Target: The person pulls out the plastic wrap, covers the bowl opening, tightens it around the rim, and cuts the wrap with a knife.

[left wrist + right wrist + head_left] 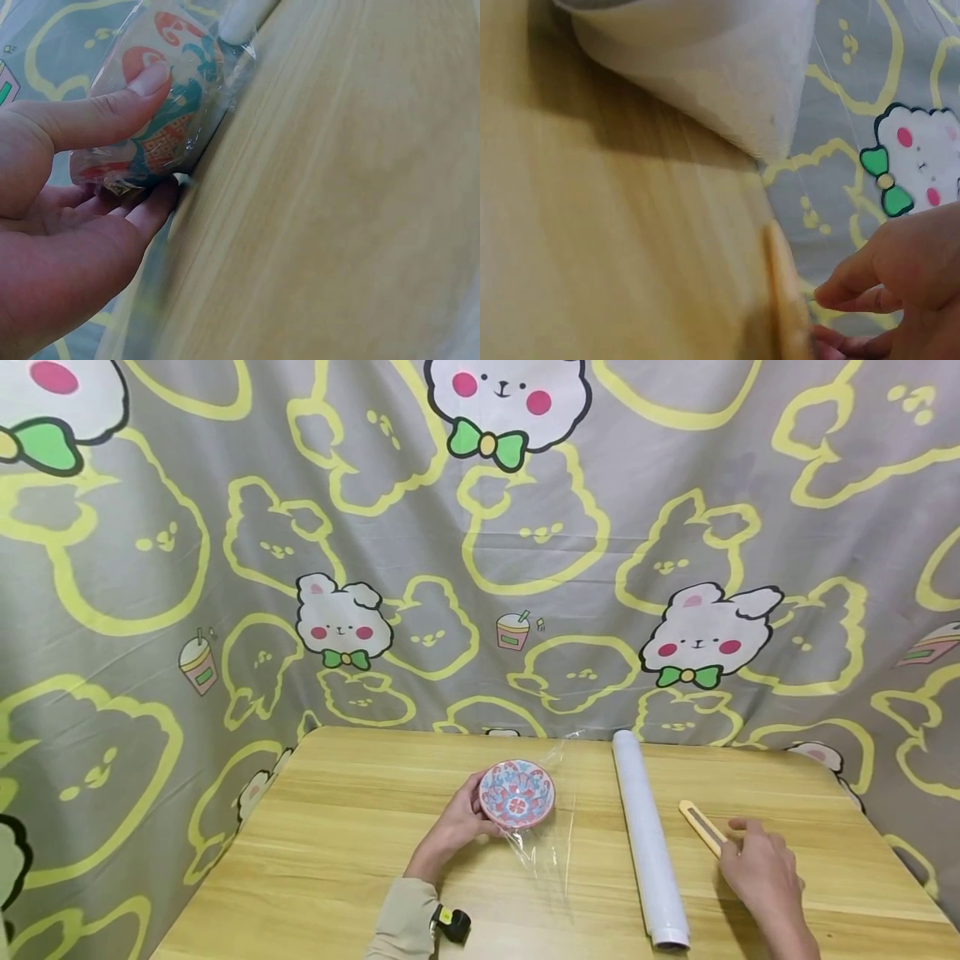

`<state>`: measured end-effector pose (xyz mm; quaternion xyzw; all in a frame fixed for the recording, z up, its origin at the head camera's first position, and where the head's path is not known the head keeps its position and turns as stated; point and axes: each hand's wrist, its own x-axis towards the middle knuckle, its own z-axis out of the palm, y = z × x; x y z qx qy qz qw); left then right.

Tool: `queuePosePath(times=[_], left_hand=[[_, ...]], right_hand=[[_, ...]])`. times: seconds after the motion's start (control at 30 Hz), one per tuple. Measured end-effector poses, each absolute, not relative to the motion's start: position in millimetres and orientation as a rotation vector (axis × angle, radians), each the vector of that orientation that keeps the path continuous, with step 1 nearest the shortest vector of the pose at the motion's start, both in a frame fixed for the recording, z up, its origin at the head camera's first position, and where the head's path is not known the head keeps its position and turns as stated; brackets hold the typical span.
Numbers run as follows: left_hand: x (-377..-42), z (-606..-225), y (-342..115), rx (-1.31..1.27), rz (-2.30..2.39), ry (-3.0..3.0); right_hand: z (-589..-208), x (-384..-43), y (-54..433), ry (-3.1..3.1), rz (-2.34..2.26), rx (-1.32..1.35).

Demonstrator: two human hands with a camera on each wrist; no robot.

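My left hand (456,820) holds a small round bowl (517,795) with a red, blue and white flower pattern, tipped so its inside faces the head camera. In the left wrist view the thumb presses the patterned side (184,112) while the fingers support the bowl from below. Clear plastic film (557,860) wraps the bowl and trails off its right side. Over on the right, my right hand (761,864) is at the near end of a yellow utility knife (702,828) lying on the table. In the right wrist view, its fingertips are right beside the knife (784,289).
A long white roll of cling film (649,839) lies lengthwise on the wooden table (315,860), between the bowl and the knife. A patterned grey curtain (420,543) hangs behind the table's back edge and along both sides. A black-and-yellow device (453,923) sits at the left wrist.
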<state>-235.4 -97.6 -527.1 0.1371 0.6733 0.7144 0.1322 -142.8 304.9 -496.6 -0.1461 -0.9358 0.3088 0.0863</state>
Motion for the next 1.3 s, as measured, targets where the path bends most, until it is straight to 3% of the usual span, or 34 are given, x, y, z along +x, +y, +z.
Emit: queuePosePath(times=[0.23, 0.4, 0.63, 0.93, 1.3], left_hand=[[-234, -525, -97, 0.391, 2.076, 1.955], [-234, -525, -96, 0.386, 2.084, 1.959], [-235, -526, -97, 0.405, 2.073, 1.954], [-236, -527, -98, 0.398, 2.064, 1.95], [-235, -525, -98, 0.4, 2.064, 1.955]], right_hand=[[-458, -138, 255, -2.527, 0.924, -0.068], [-447, -134, 203, -2.601, 1.197, 0.073], [-466, -133, 155, -2.709, 1.79, 0.002], [-502, -141, 130, -2.349, 2.423, -0.174], [-509, -140, 129, -2.126, 2.731, -0.202]])
